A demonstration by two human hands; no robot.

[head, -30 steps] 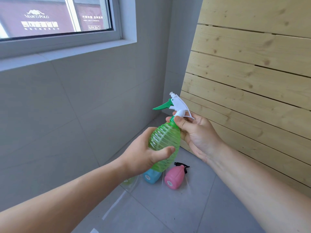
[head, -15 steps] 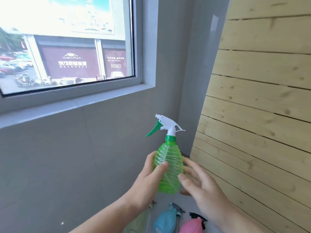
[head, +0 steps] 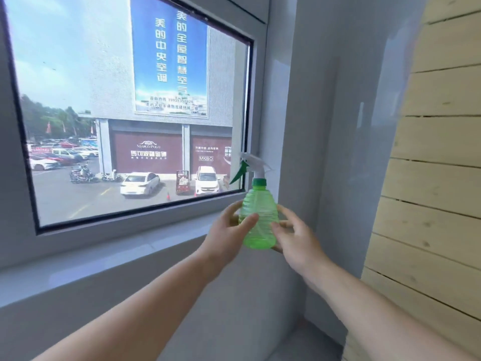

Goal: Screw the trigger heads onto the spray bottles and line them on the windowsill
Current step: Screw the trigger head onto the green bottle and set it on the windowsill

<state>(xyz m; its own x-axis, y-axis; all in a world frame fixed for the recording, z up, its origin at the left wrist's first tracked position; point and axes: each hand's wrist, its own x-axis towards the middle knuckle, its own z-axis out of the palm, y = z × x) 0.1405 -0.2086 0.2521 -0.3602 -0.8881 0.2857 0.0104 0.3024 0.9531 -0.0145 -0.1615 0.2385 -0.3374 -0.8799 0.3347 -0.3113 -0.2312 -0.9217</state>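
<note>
1. The spray bottle [head: 259, 217] is see-through green plastic with thin ridges going round its fat body.
2. Its trigger head [head: 253, 165] sits on top. The head is white, with a green collar at the neck and a green trigger lever that sticks out to the left.
3. The bottle stands upright, a little right of the middle of the frame, in front of the lower right corner of the window [head: 130, 113].
4. Its bottom is just above the grey windowsill [head: 117, 259], but it is hard to tell if it touches the sill.
5. The left hand [head: 226, 233] is on the left side of the bottle. Its thumb lies across the front of the body and its fingers [head: 234, 208] curl round the back, so it is holding the bottle.
6. The right hand [head: 296, 238] is on the right side. Its fingers [head: 285, 211] are spread and press on the bottle's side and low edge, so it holds the bottle too.
7. Both bare arms reach up from the bottom of the frame.
8. A wall of pale wooden boards [head: 437, 178] fills the right side of the frame.
</note>
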